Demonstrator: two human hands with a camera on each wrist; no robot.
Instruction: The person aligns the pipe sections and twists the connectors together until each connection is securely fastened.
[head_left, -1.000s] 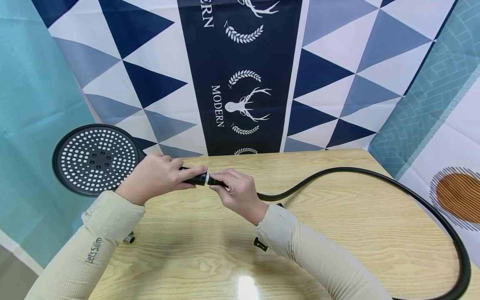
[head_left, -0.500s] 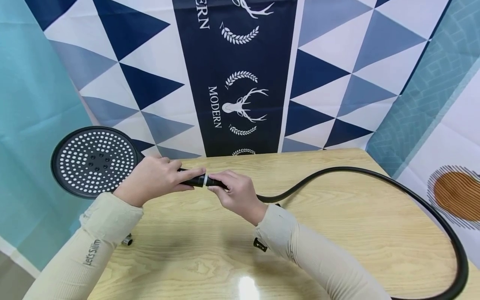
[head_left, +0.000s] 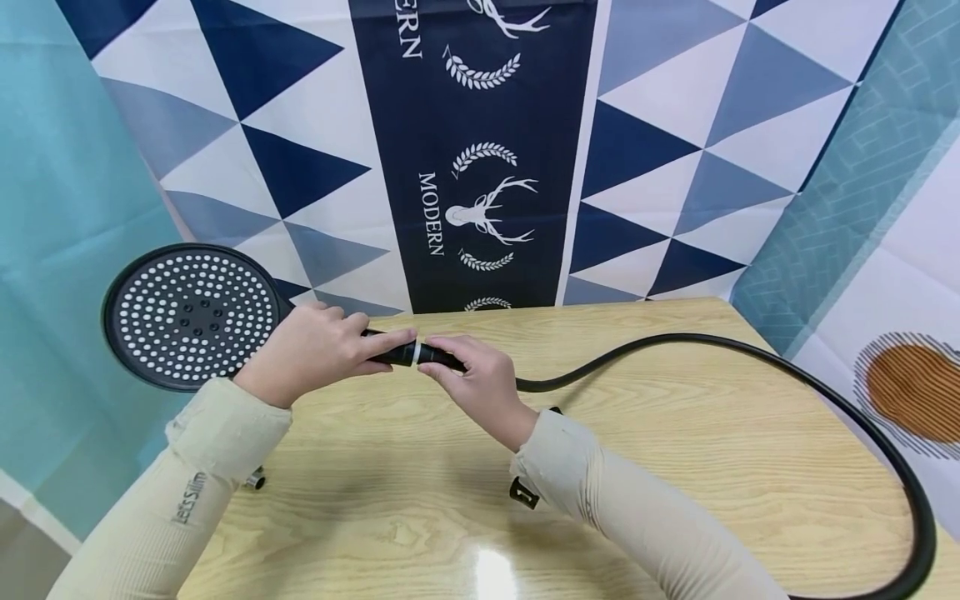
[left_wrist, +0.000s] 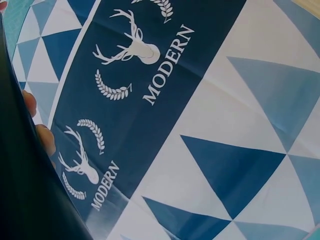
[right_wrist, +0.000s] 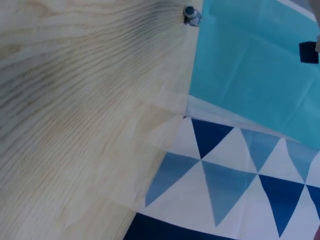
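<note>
A black round shower head [head_left: 197,317] with white nozzles is held above the table's left side, nozzle face toward the head camera. My left hand [head_left: 315,354] grips its handle, index finger stretched along it. Some fingertips [left_wrist: 45,139] show beyond a large dark surface in the left wrist view. Beside it my right hand [head_left: 480,379] pinches the end of a black shower hose [head_left: 697,337] at the handle's end. A white ring [head_left: 417,353] shows between handle and hose end. Whether the threads are engaged cannot be seen. The right wrist view barely shows the right hand.
The hose curves over the wooden table [head_left: 390,525] and loops down at the right edge. A small metal fitting [head_left: 257,479] lies near the left edge, partly behind the left sleeve. Patterned cloth [head_left: 487,125] hangs behind the table.
Both hands, the handle and the hose end have shifted slightly right and up since half a second ago. The right fingers have changed their hold a little on the hose end.
</note>
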